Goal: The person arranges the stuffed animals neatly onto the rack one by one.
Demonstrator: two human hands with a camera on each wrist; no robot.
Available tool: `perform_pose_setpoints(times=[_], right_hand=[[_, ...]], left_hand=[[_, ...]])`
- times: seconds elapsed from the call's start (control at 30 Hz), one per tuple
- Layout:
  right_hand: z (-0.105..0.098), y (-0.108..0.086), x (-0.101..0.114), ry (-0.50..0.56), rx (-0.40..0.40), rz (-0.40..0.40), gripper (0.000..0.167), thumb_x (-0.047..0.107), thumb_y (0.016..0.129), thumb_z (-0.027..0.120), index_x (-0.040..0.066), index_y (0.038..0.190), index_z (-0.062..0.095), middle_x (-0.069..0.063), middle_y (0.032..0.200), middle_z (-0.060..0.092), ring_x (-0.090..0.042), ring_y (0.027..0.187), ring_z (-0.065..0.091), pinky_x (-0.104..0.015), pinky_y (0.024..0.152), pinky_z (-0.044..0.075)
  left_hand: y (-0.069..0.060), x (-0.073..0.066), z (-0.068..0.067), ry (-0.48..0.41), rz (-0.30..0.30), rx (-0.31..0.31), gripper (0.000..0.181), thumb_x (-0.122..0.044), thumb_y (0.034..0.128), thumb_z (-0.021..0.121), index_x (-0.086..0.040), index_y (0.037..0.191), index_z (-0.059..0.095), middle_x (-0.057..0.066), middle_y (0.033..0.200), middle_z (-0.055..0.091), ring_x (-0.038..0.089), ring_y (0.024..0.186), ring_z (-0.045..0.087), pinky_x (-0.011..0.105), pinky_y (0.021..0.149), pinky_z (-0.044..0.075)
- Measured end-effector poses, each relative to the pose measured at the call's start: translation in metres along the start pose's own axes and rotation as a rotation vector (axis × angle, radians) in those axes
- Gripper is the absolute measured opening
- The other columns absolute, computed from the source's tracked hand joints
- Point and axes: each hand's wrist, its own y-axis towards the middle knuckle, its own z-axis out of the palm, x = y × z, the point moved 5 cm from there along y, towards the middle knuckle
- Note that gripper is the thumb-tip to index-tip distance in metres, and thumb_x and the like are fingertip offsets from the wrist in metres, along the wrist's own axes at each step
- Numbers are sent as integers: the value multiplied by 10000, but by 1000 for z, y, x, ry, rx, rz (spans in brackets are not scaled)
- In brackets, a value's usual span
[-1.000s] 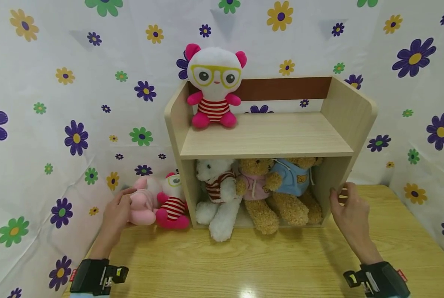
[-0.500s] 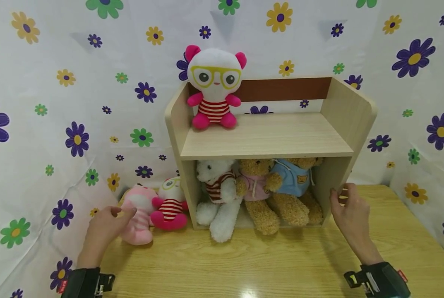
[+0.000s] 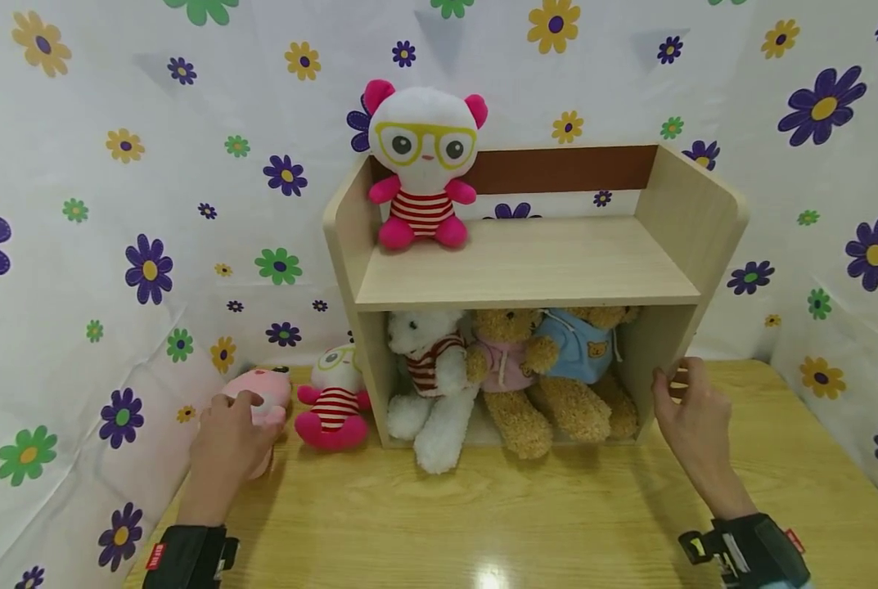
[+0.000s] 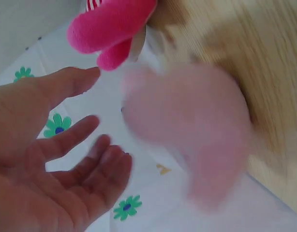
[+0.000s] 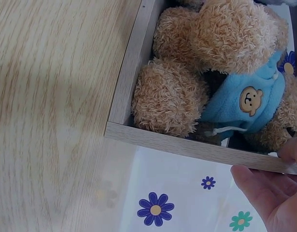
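Observation:
At the table's left, my left hand point(image 3: 227, 446) is over a pink plush toy point(image 3: 269, 384), covering part of it. In the left wrist view the toy is blurred; the thumb and loosely bent fingers point(image 4: 112, 166) stand apart from it. Close to its right, a small panda plush with yellow glasses point(image 3: 334, 409) leans by the shelf. My right hand point(image 3: 696, 421) pinches the front edge of the right side panel of the wooden shelf point(image 3: 527, 266). In the right wrist view, fingers lie on both sides of that panel, near a blue-hooded teddy bear point(image 5: 245, 99).
On the upper shelf, toward the left, sits a larger panda plush point(image 3: 422, 180). The lower compartment holds a white bear point(image 3: 439, 417), a pink-hooded bear point(image 3: 508, 368) and the blue-hooded one. Flowered cloth point(image 3: 151, 131) hangs behind the wooden table point(image 3: 439, 523).
The pink plush first lay against the small panda plush, then came forward and left; now it is farther back and tilted. The small panda shifted slightly left. My right hand stayed put.

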Motion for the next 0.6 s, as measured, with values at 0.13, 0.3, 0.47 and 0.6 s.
perform_pose_setpoints(times=[0.13,0.3,0.47,0.6], right_hand=[[1,0,-1,0,2,-1,183,-16,907,673,-115,1036,588,-349,831,701,-482,637,713,76,622,286],[1,-2,-2,-11,8,-10,181,-19,904,670,-115,1030,582,-344,827,702,-471,631,715,75,608,296],[-1,0,-2,-12,-8,-21,179,-28,902,668,-121,1027,579,-349,821,698,-478,625,710,73,630,283],[-2,0,-2,-10,0,-16,186,-25,905,667,-118,1041,582,-348,822,700,-477,630,711,74,630,284]], left_hand=[[3,-1,7,12,-10,25,471,-201,922,713,83,1247,523,404,1155,521,564,1035,502,683,793,518],[5,15,15,-34,-46,64,446,-210,1001,582,131,1266,468,422,1149,529,561,1007,522,668,814,491],[8,23,19,-44,-112,140,507,-221,975,617,96,1335,451,452,1167,393,612,1042,410,717,840,459],[9,32,23,-43,-154,174,553,-210,970,617,59,1399,395,461,1177,348,641,1016,434,761,849,463]])
